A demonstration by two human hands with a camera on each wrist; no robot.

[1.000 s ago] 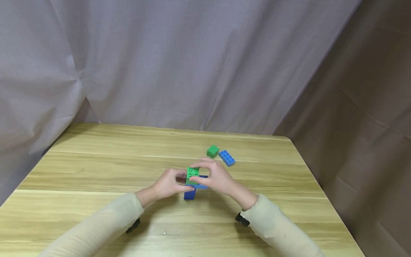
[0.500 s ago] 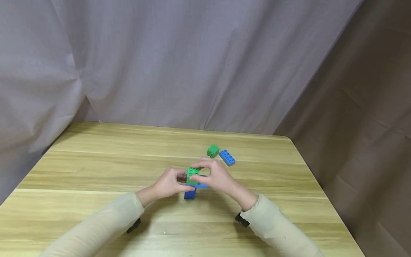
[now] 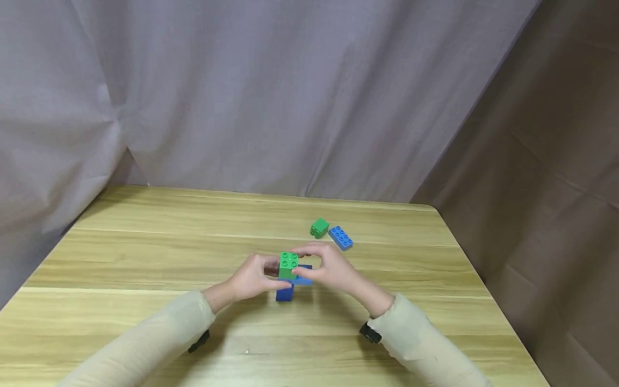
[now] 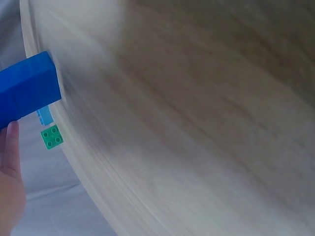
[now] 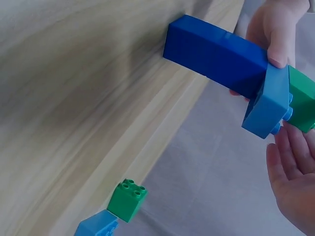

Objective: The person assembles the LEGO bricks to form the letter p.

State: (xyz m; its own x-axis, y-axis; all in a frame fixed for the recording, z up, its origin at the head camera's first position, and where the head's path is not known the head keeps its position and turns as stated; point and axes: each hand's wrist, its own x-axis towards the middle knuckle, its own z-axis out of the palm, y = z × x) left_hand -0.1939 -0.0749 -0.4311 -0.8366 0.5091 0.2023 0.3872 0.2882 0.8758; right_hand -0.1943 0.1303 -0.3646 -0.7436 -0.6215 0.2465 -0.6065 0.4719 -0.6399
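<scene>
A stack of toy bricks stands upright in the head view: dark blue bricks (image 5: 211, 54) at the bottom, a lighter blue brick (image 5: 268, 103) across them overhanging to the right, and a green brick (image 3: 288, 263) on top at its left end. My left hand (image 3: 249, 277) grips the stack from the left, its thumb against the lighter blue brick in the right wrist view. My right hand (image 3: 331, 269) is at the right of the green brick, thumb and fingers spread apart beside it; whether the fingertips still touch it is hard to tell.
Behind the hands lie a loose green brick (image 3: 319, 228), on its side, and a loose blue brick (image 3: 340, 237) with studs up. The wooden table (image 3: 169, 242) ends at a grey curtain (image 3: 232, 107) at the back and a brown one on the right.
The right hand's thumb and fingers have slid back to the right off the green brick, so all its top studs now show. The left hand and the stack have hardly moved.
</scene>
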